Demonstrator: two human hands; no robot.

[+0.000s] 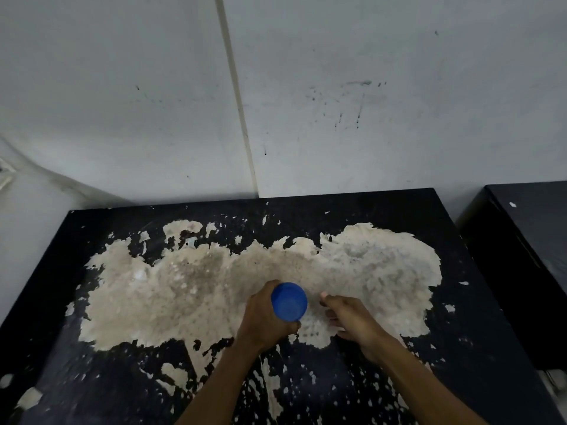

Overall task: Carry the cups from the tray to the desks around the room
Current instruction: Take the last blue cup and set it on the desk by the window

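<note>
blue cup (pixel 289 301) gripped in left hand (pixel 266 320) over desk (pixel 478 302).

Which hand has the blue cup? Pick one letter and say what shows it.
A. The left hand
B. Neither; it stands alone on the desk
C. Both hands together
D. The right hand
A: the left hand is wrapped around the blue cup over the worn desk, while the right hand hovers just beside the cup with fingers loose and nothing in it.
</note>
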